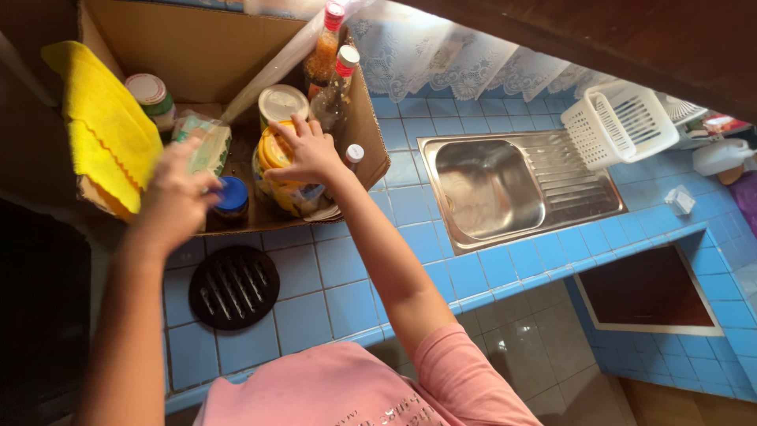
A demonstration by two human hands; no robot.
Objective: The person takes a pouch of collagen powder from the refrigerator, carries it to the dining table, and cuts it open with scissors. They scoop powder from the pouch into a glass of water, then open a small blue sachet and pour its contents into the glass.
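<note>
Right hand [309, 151] spread over the top of a yellow jar [277, 170], fingers curled on its lid, grip closed on it inside the cardboard box [367, 130]. Left hand [175, 197] blurred, just above a blue-lidded jar [233, 197]; grip state impossible to tell. Around them in the box: white-lidded jar [281, 102], two bottles [331, 59], yellow cloth [98, 126] over the edge. Beyond, on the blue-tiled counter [315, 292]: round black grate [234, 286], steel sink [489, 189], white basket [619, 122].
</note>
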